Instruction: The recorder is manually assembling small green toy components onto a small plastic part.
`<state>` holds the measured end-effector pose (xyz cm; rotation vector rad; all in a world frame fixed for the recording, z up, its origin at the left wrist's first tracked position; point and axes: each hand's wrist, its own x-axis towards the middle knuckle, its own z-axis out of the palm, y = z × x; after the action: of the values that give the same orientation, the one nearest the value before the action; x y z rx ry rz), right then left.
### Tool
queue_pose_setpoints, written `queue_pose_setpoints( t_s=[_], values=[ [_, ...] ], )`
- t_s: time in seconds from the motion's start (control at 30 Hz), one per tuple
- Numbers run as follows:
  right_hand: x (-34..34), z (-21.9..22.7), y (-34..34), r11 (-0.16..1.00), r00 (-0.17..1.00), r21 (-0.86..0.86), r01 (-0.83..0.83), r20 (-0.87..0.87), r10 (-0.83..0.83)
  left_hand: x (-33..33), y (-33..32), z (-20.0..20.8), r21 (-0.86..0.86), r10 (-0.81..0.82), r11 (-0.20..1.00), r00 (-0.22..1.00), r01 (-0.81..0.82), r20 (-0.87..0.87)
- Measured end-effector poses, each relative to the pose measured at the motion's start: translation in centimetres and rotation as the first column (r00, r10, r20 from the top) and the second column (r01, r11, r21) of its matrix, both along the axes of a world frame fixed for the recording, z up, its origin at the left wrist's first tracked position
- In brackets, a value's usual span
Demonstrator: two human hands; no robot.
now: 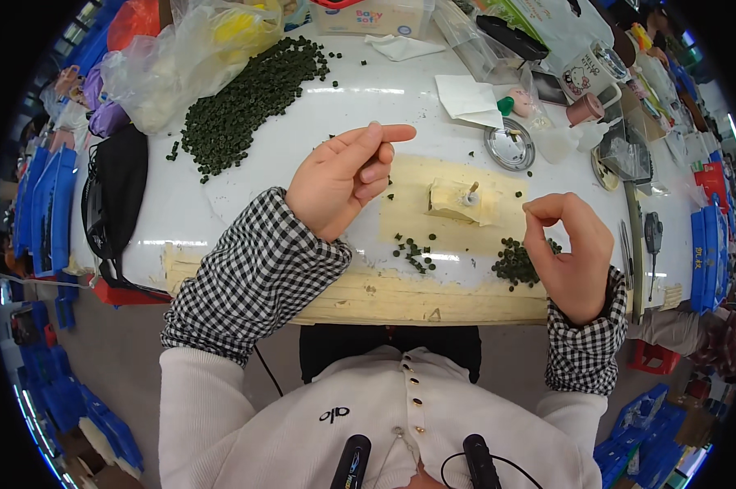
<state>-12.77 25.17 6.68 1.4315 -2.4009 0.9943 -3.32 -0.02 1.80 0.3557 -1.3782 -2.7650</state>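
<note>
Head view shows us at the bench edge with both hands raised over the white table [245,183]. At five o'clock our right hand [570,253] hovers with thumb and forefinger pinched narrow; whether a pellet sits between them we cannot tell. Just left of it at the table's near edge lies a small pile of dark green pellets [514,262], with a looser scatter [413,251] at six o'clock. Centre frame stands the small cream block fixture [457,201] with a peg rising from it, on a tan mat. Our left hand [347,175] hangs at eleven o'clock from the block, forefinger and thumb extended and touching lightly, the other fingers curled, nothing clearly held. We judge that a pellet is being brought to the peg; seating it would call for fine aim. Farther, at one o'clock, a round metal dish [510,145] holds a few bits. At ten o'clock a large heap of pellets [245,102] spreads beside a clear plastic bag [180,57] of yellow things.
</note>
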Motion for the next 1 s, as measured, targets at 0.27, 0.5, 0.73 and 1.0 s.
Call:
queue_pose_setpoints(
  t_s=[0.27, 0.5, 0.73, 1.0],
  values=[
    [0.7, 1.1, -5.3, 0.952, 0.977, -0.269, -0.15, 0.108, 0.184, 0.4, 0.2, 0.3, 0.125, -0.092, 0.987, 0.995, 0.097, -0.044],
    [1.0, -1.0, -5.6, 0.932, 0.85, -0.334, -0.14, 0.443, 0.286, 0.6, 1.0, -0.2, 0.212, -0.113, 0.97, 0.993, 0.12, -0.043],
    [0.4, -0.9, -5.3, 0.923, 0.796, -0.356, -0.148, 0.511, 0.325, 0.7, 1.0, -0.6, 0.149, -0.168, 0.97, 0.973, 0.192, -0.155],
    [0.7, -1.3, -5.2, 0.921, 0.517, -0.39, -0.027, 0.783, 0.346, 1.1, 0.9, -1.0, 0.087, -0.171, 0.979, 0.975, 0.185, -0.141]
  ],
)
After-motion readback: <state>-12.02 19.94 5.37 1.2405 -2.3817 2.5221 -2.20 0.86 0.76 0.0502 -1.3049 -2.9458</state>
